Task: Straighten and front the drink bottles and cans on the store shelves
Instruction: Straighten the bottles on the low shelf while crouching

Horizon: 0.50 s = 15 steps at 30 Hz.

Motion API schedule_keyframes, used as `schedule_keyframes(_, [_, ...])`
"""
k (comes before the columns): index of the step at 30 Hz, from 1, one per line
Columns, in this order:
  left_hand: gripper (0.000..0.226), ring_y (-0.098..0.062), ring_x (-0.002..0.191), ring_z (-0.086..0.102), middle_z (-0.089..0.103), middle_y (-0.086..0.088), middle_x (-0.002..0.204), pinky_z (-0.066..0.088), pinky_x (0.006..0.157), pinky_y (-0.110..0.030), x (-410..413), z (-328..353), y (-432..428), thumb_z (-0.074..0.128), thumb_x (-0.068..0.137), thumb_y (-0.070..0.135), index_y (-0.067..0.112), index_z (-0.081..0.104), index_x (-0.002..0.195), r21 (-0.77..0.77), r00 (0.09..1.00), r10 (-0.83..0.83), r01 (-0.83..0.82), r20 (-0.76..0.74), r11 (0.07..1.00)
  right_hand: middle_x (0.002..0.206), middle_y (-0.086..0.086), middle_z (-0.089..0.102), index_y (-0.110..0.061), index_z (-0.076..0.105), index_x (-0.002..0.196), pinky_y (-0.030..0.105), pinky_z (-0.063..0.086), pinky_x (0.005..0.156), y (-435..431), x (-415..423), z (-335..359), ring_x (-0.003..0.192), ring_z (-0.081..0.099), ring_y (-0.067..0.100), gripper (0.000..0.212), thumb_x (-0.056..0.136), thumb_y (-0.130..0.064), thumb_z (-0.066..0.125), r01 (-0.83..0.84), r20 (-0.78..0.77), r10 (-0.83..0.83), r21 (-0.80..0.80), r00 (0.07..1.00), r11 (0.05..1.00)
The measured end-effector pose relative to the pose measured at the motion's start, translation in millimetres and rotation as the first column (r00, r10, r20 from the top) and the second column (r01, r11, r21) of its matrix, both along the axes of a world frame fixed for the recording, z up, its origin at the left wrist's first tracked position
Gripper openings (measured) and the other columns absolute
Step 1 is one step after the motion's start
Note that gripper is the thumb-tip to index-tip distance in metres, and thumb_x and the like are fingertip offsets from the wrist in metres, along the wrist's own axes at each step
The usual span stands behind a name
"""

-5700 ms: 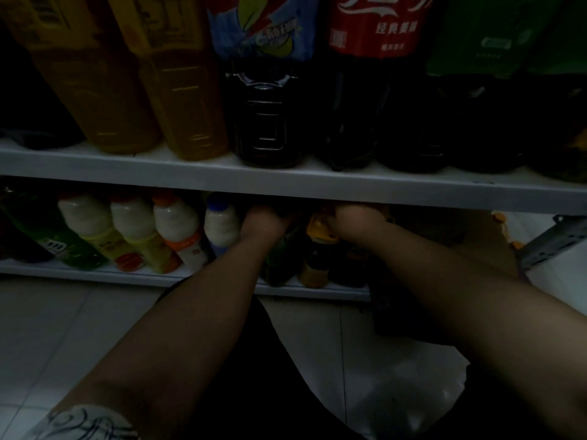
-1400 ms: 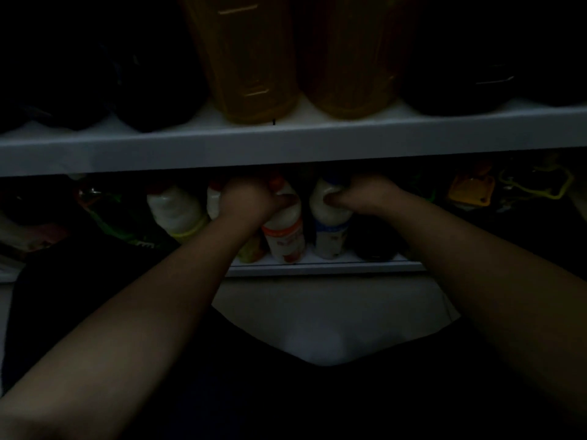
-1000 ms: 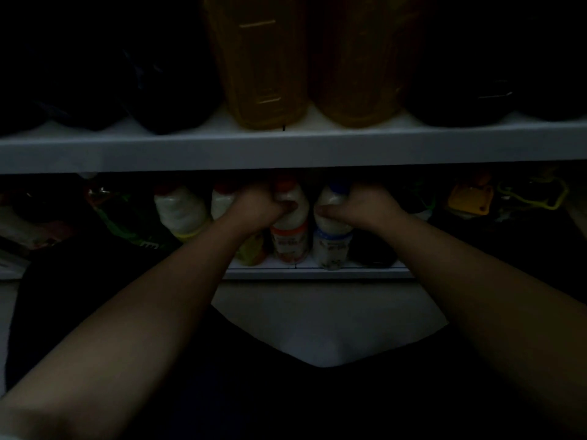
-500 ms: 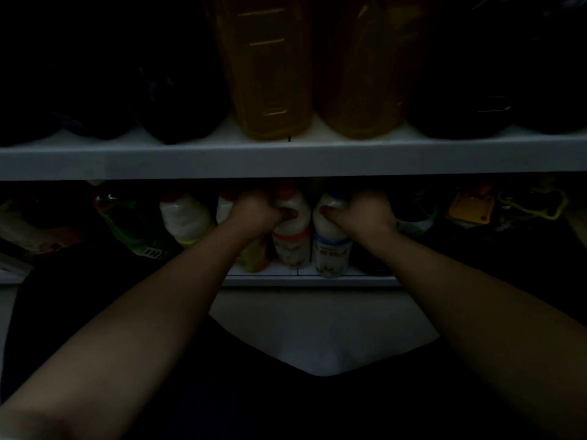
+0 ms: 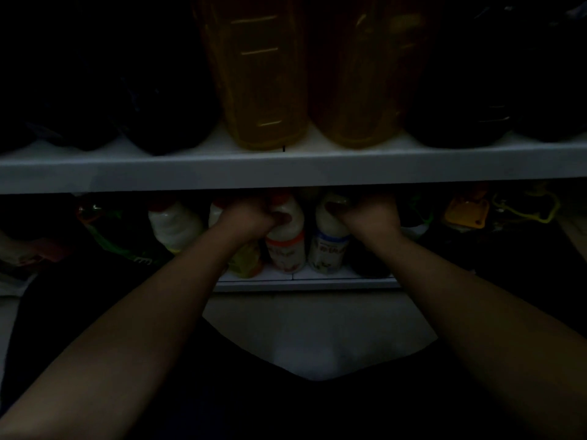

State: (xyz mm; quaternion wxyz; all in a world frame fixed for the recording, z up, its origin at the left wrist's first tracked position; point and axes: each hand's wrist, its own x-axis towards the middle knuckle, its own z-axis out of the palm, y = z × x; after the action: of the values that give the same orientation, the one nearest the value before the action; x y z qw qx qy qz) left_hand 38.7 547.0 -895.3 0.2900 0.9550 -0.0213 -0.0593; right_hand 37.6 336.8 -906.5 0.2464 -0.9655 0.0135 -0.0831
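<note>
The scene is dim. Several small white milk-drink bottles stand on the bottom shelf (image 5: 305,282). My left hand (image 5: 246,219) grips the neck of the orange-labelled bottle (image 5: 286,246), its thumb across the front. My right hand (image 5: 368,217) grips the shoulder of the blue-labelled bottle (image 5: 328,249) beside it. Both bottles stand upright, close together near the shelf's front edge. A yellow-labelled bottle (image 5: 246,265) is partly hidden behind my left wrist. Another white bottle (image 5: 173,225) stands further left.
The upper shelf (image 5: 286,171) hangs low over my hands and carries two big orange-drink bottles (image 5: 263,77) and dark cola bottles (image 5: 460,90). Green bottles (image 5: 111,236) lie at lower left, a yellow-capped item (image 5: 465,212) at right. Pale floor tiles (image 5: 311,331) lie below.
The view has shifted left along the bottom shelf since the oldest frame. Over the last second both hands keep their grip, and the two white bottles come slightly forward and more upright.
</note>
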Motion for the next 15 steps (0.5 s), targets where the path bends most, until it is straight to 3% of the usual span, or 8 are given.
schedule_keyframes(5, [0.063,-0.024,0.126,0.045,0.05,-0.008,0.137,0.035,0.098,-0.026,0.2,-2.3,-1.1,0.074,0.078,0.038,0.019,0.05,0.134,-0.024,1.0,0.009,-0.008,0.014,1.0,0.13,0.014,0.055,-0.01,0.053,0.128,0.031,0.034,0.102,1.7,-3.3,-0.4,0.123,0.047,0.03,0.071,0.073,-0.049,0.073,-0.002,-0.052,0.003,0.024,0.999,1.0])
schedule_keyframes(10, [0.068,-0.024,0.121,0.049,0.055,-0.006,0.131,0.032,0.089,-0.021,-2.6,-7.2,-5.5,0.077,0.072,0.043,0.02,0.052,0.131,-0.02,0.996,0.011,-0.01,0.089,1.0,0.122,0.016,0.059,-0.009,0.057,0.122,0.03,0.04,0.09,4.0,-7.2,-1.7,0.114,0.053,0.031,0.063,0.073,-0.043,0.075,-0.03,-0.083,0.034,0.041,0.996,0.999])
schedule_keyframes(15, [0.078,-0.027,0.123,0.046,0.052,-0.011,0.133,0.036,0.098,-0.03,-5.0,-5.7,-5.5,0.077,0.07,0.046,0.016,0.045,0.135,0.037,0.991,-0.012,0.007,0.13,0.999,0.127,0.015,0.056,-0.009,0.052,0.128,0.032,0.039,0.095,6.0,-6.8,4.6,0.118,0.05,0.032,0.068,0.074,-0.046,0.073,-0.04,-0.134,0.044,0.03,0.99,0.999])
